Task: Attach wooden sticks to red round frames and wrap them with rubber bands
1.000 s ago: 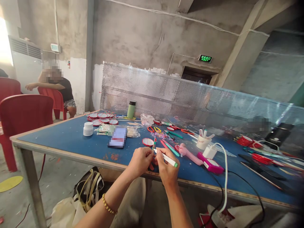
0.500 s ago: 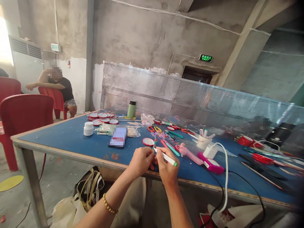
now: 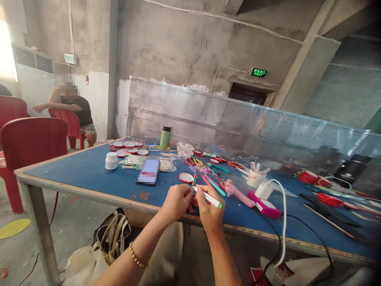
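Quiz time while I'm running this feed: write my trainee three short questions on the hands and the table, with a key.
1. Multiple choice. What is the right hand holding?
A) Pliers
B) A paper cup
C) A white pen with a green end
2. True or false: the left hand lies flat on the table.
3. Fill in: as pictured, the white jar stands to the ____ of the green bottle.

Key: 1. C. 2. False; the left hand pinches a thin stick. 3. left.
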Demonstrator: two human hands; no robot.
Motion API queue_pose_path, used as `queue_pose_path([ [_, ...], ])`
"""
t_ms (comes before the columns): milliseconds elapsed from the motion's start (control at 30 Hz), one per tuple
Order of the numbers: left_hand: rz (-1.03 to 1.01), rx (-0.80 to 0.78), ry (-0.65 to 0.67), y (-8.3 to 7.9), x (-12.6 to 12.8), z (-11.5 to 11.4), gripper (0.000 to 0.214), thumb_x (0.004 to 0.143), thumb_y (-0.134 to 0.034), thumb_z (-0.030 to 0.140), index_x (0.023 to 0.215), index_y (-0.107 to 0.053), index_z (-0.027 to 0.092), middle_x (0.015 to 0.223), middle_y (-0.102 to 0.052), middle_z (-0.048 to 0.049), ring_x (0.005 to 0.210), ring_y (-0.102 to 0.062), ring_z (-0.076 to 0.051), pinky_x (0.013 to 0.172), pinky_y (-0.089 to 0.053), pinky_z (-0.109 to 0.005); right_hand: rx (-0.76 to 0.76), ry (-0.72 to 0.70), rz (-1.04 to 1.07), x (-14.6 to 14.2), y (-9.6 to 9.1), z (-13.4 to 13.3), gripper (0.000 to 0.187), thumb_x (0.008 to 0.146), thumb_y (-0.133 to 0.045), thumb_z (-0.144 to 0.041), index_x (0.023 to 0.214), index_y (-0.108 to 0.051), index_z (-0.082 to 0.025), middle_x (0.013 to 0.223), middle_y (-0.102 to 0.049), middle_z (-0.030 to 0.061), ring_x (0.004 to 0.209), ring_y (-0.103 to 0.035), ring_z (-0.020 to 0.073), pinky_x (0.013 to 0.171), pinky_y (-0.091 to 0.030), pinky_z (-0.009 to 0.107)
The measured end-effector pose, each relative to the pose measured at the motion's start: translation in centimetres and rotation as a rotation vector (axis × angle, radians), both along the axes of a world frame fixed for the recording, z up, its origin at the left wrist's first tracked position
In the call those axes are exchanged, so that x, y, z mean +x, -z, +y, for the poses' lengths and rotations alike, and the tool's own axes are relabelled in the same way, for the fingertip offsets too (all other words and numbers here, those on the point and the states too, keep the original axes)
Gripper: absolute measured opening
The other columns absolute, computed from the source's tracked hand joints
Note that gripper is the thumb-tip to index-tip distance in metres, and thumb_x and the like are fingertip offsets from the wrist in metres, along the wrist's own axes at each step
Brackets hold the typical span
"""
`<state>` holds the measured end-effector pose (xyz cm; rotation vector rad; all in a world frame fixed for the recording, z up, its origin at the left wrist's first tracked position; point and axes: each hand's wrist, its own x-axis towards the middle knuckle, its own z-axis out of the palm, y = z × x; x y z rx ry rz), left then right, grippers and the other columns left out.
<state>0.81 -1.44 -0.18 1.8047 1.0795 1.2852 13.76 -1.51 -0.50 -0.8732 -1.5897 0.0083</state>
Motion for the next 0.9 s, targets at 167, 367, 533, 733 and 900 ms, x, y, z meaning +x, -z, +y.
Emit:
queue_pose_path([
  [167,-0.012,-0.004,0.011,0.16,0.07,0.03,0.023,0.082,-0.045,0.025,0.061,-0.05,0.019,0.056,-0.064,0.0015,0.049,-0.067,-0.015,0.043,-0.04,-0.018,-0.004,-0.001,-0.002,-0.04,0.06,0.01,0.021,0.092,-0.055,-0.028,0.077,-0.064,-0.018,0.061,-0.064,0.0004,0.052,-0.057,0.0137,0.053,-0.046,0.025],
  [367,-0.02,-0.005,0.011,0.02,0.11,0.05,0.023,0.082,-0.045,0.024,0.061,-0.05,0.019,0.053,-0.063,0.0023,0.049,-0.067,-0.015,0.041,-0.039,-0.017,0.002,0.005,-0.012,0.0,0.12,0.03,0.021,0.092,-0.054,-0.028,0.076,-0.064,-0.018,0.06,-0.064,0.0,0.051,-0.057,0.0136,0.052,-0.045,0.025],
  [533,-0.02,-0.012,0.014,0.09,0.1,0.06,0.023,0.082,-0.045,0.023,0.06,-0.05,0.019,0.051,-0.062,0.0023,0.046,-0.066,-0.015,0.041,-0.039,-0.018,0.004,0.003,-0.017,0.03,0.17,-0.02,0.021,0.092,-0.055,-0.028,0.077,-0.064,-0.018,0.06,-0.064,-0.0001,0.051,-0.058,0.0137,0.052,-0.045,0.024],
  [733,-0.021,-0.009,0.008,-0.03,0.14,-0.02,0.024,0.083,-0.047,0.024,0.059,-0.05,0.019,0.053,-0.063,0.0018,0.048,-0.067,-0.015,0.043,-0.04,-0.018,0.032,0.009,-0.027,0.03,0.2,-0.03,0.02,0.092,-0.055,-0.027,0.076,-0.065,-0.018,0.059,-0.064,-0.0005,0.052,-0.058,0.0137,0.052,-0.045,0.024],
  [900,-0.043,-0.021,0.018,-0.07,0.14,-0.03,0.023,0.082,-0.046,0.024,0.06,-0.051,0.019,0.053,-0.062,0.0024,0.047,-0.066,-0.014,0.041,-0.038,-0.017,-0.01,0.009,0.029,0.01,0.3,-0.05,0.021,0.092,-0.055,-0.029,0.077,-0.065,-0.018,0.059,-0.064,-0.0005,0.05,-0.058,0.0136,0.052,-0.046,0.025],
])
